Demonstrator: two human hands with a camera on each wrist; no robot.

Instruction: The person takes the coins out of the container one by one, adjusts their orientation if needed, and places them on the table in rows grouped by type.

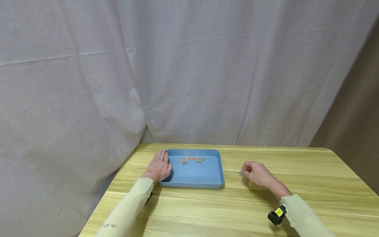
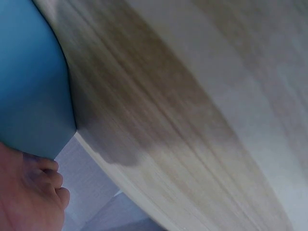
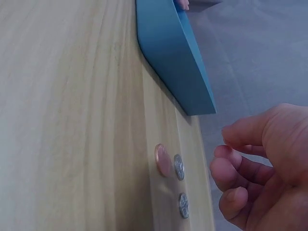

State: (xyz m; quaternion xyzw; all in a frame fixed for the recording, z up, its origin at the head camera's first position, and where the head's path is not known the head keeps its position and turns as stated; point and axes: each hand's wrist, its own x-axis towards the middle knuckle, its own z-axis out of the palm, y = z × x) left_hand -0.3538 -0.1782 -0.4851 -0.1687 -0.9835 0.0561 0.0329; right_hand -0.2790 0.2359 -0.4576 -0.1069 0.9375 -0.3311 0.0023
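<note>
Along the left rim of a blue tray, my left hand lies with its fingers stretched forward and its thumb over the inner side. The left wrist view shows that hand at the tray's wall. Several copper and silver coins lie inside, towards the back. To the right of the tray, my right hand hovers with loosely bent fingers close over loose coins. In the right wrist view, a copper coin and two silver coins lie below its fingertips, which show nothing between them.
The wooden table carries the tray near its back edge. A grey curtain hangs right behind that edge and along the left side. A brown cloth hangs at the right.
</note>
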